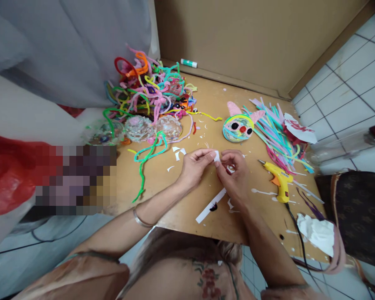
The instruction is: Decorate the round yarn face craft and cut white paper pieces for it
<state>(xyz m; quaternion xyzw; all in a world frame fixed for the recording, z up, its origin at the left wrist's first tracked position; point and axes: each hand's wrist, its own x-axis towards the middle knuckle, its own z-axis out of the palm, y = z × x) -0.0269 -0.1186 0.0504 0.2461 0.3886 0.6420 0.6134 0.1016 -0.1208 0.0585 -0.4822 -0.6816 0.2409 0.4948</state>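
Between my two hands is a small piece of white paper [217, 156]. The fingers of my left hand [195, 166] pinch its left side. My right hand [235, 171] has thumb and fingers closed on its right side. Below them a white paper strip [203, 213] lies on the table, with a small dark fringed piece [213, 206] on it. Beyond my right hand sits a round craft animal head [238, 127] with pink ears, black eyes and a red nose. White paper scraps [178, 153] lie left of my hands.
A yellow glue gun [279, 179] lies to the right, its black cord running off the table. Pipe cleaners [273, 125] lie behind it; a tangled colourful heap [153, 89] fills the back left. A glue stick [189, 63], crumpled tissue [317, 233] and brown bag [353, 208] are around.
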